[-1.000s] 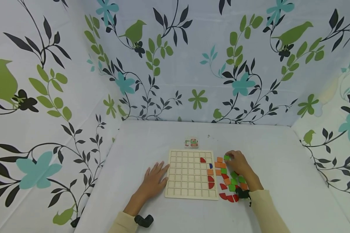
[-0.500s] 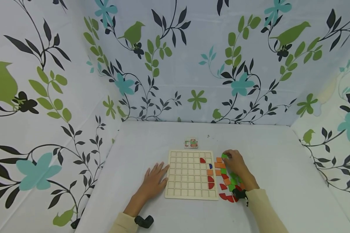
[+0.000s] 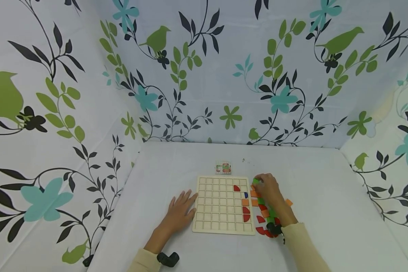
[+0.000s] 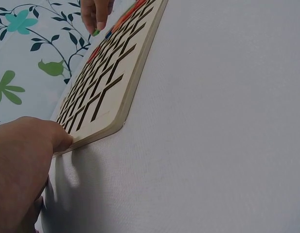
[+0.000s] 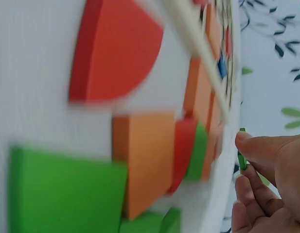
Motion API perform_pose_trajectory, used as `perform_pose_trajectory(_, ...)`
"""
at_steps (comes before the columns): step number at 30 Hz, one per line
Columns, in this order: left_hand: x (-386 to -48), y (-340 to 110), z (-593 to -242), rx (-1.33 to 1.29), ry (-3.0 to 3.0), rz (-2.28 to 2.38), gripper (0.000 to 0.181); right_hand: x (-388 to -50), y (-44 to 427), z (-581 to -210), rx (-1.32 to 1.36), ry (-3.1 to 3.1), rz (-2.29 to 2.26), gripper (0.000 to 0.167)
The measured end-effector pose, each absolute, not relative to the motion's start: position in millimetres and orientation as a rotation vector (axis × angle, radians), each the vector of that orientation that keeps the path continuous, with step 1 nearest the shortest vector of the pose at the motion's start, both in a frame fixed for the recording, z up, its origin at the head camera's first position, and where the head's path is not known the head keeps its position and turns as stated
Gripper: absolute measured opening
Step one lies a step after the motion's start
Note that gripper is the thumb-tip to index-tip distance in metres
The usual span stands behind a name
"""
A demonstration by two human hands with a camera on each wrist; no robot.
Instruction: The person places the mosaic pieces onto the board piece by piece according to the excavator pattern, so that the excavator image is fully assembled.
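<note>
A pale wooden grid board [image 3: 221, 217] lies flat on the white table. My left hand [image 3: 179, 211] rests beside it with fingers spread, its fingertips and thumb touching the board's left edge. Beyond the board's upper right corner, my right hand [image 3: 269, 188] pinches a small green tile [image 5: 242, 162] between thumb and fingers. Set in the grid on its right side are red quarter-round pieces [image 3: 246, 218], an orange square [image 3: 245, 202] and a small blue piece [image 3: 246, 195]. The right forearm hides part of the loose pieces below it.
Loose orange, green and red pieces [image 3: 260, 219] lie in a cluster along the board's right side. One orange square [image 3: 288, 202] sits right of the forearm. A small patterned card [image 3: 223, 167] lies behind the board. Patterned cloth [image 3: 204, 94] hangs around the table.
My right hand has moved left toward the board's upper right corner, carrying the green tile. The left hand stays in place at the board's edge.
</note>
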State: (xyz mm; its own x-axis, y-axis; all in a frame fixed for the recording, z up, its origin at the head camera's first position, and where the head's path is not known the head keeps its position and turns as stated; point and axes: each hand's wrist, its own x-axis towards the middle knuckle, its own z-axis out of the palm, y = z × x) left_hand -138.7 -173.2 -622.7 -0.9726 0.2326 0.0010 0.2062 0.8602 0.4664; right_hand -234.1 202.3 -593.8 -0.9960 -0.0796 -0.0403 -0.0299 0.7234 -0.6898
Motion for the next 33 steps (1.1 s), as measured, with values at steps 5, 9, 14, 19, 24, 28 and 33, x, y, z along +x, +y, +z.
perform_pose_trajectory(5,-137,-174,-622,0.352,2.988,0.729,0.056,-221,182,-587,-0.284,2.853,-1.101,0.032)
perform_pose_trajectory(9,-137,-174,-621,0.349,2.987,0.724,0.057,-215,167,-590,-0.406,2.835,-1.035,0.020)
perform_pose_trajectory(14,-137,-174,-622,0.355,2.988,0.719,0.056,-207,156,-594,-0.476,2.831,-0.972,0.009)
perform_pose_trajectory(19,-138,-174,-623,0.354,2.984,0.719,0.057,-205,154,-595,-0.535,2.880,-0.918,0.008)
perform_pose_trajectory(24,-138,-174,-624,0.356,2.983,0.730,0.057,-203,154,-594,-0.542,2.894,-0.882,0.009)
perform_pose_trajectory(28,-138,-174,-624,0.355,2.984,0.726,0.057,-202,153,-593,-0.513,2.901,-0.852,0.011)
perform_pose_trajectory(33,-138,-174,-623,0.354,2.981,0.723,0.057,-201,151,-592,-0.509,2.927,-0.812,0.012)
